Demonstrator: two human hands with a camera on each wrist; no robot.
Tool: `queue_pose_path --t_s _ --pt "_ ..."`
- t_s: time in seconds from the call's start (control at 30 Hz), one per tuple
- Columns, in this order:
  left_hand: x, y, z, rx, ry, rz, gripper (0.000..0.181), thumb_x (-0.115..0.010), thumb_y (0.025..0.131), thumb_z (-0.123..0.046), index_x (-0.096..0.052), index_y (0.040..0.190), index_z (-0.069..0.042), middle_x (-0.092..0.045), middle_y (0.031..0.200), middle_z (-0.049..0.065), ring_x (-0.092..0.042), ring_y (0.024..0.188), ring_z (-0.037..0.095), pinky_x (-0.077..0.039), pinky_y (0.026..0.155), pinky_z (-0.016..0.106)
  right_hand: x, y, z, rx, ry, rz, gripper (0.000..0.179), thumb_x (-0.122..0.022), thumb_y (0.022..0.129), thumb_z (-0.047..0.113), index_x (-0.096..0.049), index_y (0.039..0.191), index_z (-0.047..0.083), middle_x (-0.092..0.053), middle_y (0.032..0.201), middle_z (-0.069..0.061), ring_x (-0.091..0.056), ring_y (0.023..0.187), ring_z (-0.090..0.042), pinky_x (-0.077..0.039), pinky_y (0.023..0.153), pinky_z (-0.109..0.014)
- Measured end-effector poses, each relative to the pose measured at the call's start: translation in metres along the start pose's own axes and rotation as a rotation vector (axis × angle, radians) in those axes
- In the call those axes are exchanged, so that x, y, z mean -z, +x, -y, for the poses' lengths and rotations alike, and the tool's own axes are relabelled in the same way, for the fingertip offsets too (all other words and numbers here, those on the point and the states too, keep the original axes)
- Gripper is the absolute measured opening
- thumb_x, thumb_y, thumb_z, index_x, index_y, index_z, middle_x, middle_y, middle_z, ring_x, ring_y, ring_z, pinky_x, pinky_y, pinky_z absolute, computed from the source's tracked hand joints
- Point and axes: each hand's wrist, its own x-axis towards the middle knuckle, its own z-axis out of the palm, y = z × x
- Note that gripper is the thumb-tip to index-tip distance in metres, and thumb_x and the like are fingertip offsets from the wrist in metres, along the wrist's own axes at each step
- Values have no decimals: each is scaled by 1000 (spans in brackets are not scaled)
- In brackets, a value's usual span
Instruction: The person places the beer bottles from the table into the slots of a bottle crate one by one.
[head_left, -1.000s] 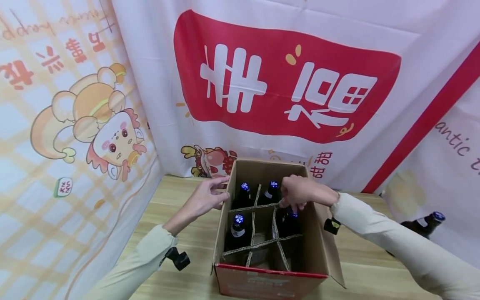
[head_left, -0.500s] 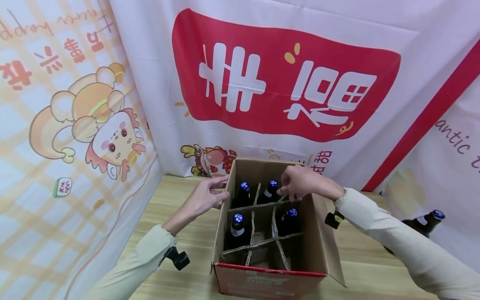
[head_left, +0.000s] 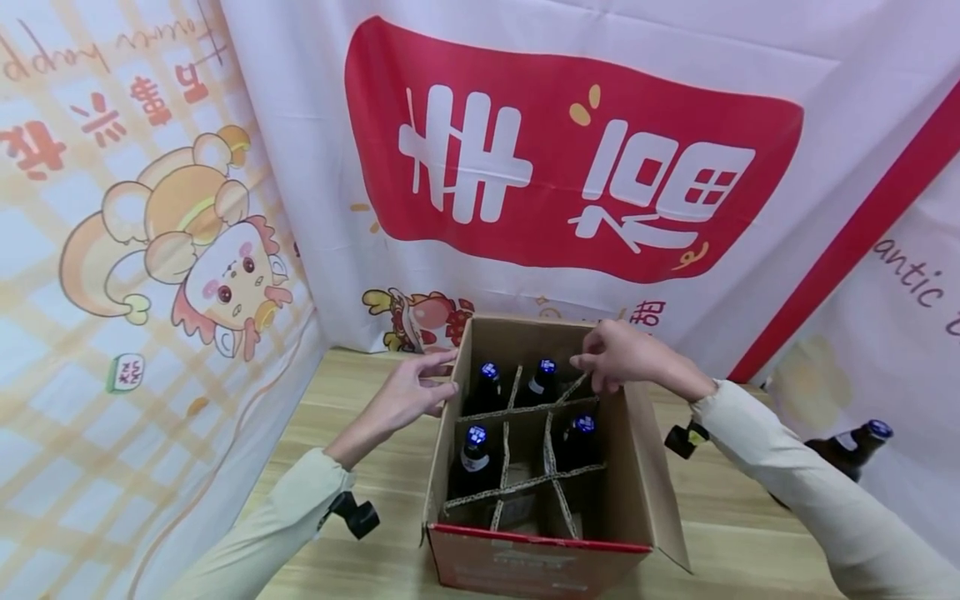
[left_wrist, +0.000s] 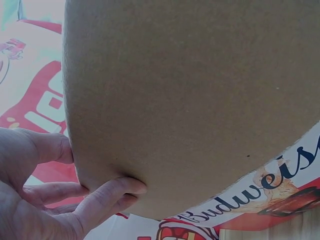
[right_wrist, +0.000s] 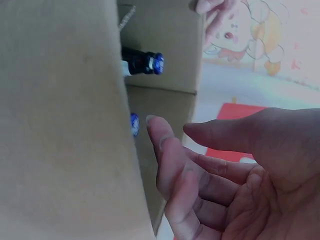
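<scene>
A cardboard box (head_left: 543, 567) with its top open stands on the table, parted inside by cardboard dividers (head_left: 528, 483). Several dark beer bottles with blue caps stand in it, among them a front left bottle (head_left: 476, 462), a right bottle (head_left: 583, 442) and a back bottle (head_left: 543, 383). My left hand (head_left: 408, 392) holds the box's left side flap (left_wrist: 190, 100) by its far edge, the thumb lying on the cardboard face. My right hand (head_left: 626, 358) hovers over the back right corner, holding nothing, fingers loosely bent and thumb apart from them (right_wrist: 220, 170).
Another dark bottle (head_left: 847, 450) stands on the table to the right, partly behind the right sleeve (head_left: 795, 467). The box's right flap (head_left: 663, 492) hangs outward. A printed white curtain (head_left: 315, 167) rises close behind the box. Wooden table (head_left: 360, 533) shows left of it.
My right hand has come away from the right bottle's cap, moving up, back and to the right. That cap is now uncovered. The left hand has stayed in place.
</scene>
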Motion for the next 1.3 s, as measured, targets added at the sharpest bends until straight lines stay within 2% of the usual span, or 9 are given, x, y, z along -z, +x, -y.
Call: queue_pose_path --t_s 0.17,0.4,0.63,0.73,0.97,1.2,1.3 --pt "-1 1 -1 7 -16 3 61 -67 97 -5 -49 155 -5 -54 150 29 -70 116 40 -68 77 35 8 -4 -9 -4 31 -51 22 -69 102 24 -73 92 4 -75 74 -7 -71 60 -20 -65 63 -32" --pt "2 0 -1 5 -22 7 60 -67 97 -5 -49 155 -5 -52 152 29 -70 118 41 -68 78 36 17 -12 -21 50 22 -126 26 -68 102 19 -73 90 -3 -73 71 -7 -70 58 -21 -63 58 -34" --pt "3 0 -1 -2 -23 17 60 -66 97 -5 -48 155 -4 -52 152 29 -69 119 42 -68 78 36 19 -17 -38 66 82 -192 22 -70 100 13 -72 107 -8 -73 76 -9 -69 61 -22 -62 55 -30" --pt "3 1 -1 -5 -24 23 60 -66 98 -5 -48 155 -4 -51 152 29 -69 119 42 -68 79 36 19 -21 -48 47 109 -211 23 -70 100 11 -70 111 -10 -74 80 -12 -67 62 -21 -62 56 -29" --pt "3 -1 0 -1 -26 22 61 -67 97 -5 -49 155 -4 -52 152 29 -69 119 42 -68 78 36 18 -30 -73 -52 145 -227 27 -68 102 16 -66 113 -9 -75 85 -14 -67 63 -18 -65 62 -33" --pt "3 -1 0 -7 -24 19 61 -67 96 -6 -48 155 -2 -52 152 29 -67 121 43 -68 80 36 15 -31 -112 -79 210 -239 29 -63 106 18 -65 115 -10 -75 90 -15 -69 69 -20 -65 62 -31" --pt "2 0 0 -10 -21 23 61 -67 97 -6 -48 155 -2 -52 151 29 -67 122 43 -68 81 35 13 -32 -129 -123 235 -258 33 -61 107 20 -63 118 -11 -75 91 -13 -70 73 -21 -65 64 -31"
